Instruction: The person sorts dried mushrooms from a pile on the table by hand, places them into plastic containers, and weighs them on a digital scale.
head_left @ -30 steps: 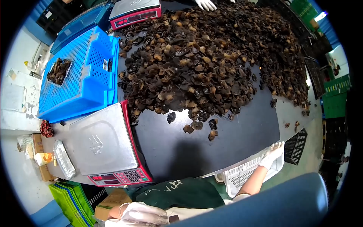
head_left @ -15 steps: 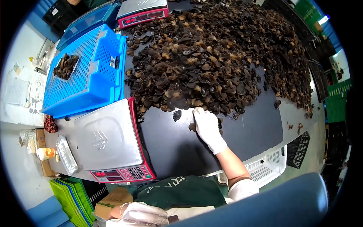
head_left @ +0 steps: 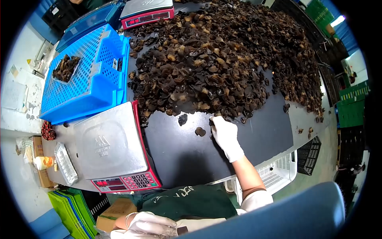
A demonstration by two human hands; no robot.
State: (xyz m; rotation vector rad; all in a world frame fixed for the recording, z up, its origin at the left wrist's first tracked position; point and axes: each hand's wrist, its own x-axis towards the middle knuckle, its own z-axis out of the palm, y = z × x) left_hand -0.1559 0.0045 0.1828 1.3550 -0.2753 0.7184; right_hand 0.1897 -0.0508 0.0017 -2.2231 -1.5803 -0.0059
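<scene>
My right hand (head_left: 225,136), in a white glove, reaches over the dark table mat, fingers pinched round a small dark wood ear mushroom (head_left: 211,122) that is mostly covered. Left of it lie a brown wood ear piece (head_left: 200,131) and a blacker wood ear piece (head_left: 182,119). Just beyond the fingertips rises a large heap of wood ear mushrooms (head_left: 199,75). My left hand (head_left: 153,224), also gloved, stays low near my body with its fingers closed together. A small brown thing (head_left: 182,230) shows by its fingertips; whether it is gripped is unclear.
A red scale with a metal plate (head_left: 109,143) stands at left. Behind it, an upturned blue crate (head_left: 79,79) carries a tray of wood ear (head_left: 66,68). Another scale (head_left: 146,15) sits farther back. A white basket (head_left: 280,173) is below the table edge.
My right hand has shifted slightly right and toward me, uncovering the brown piece. A dark piece now shows at its fingertips. The view has moved slightly; my left hand looks unchanged.
</scene>
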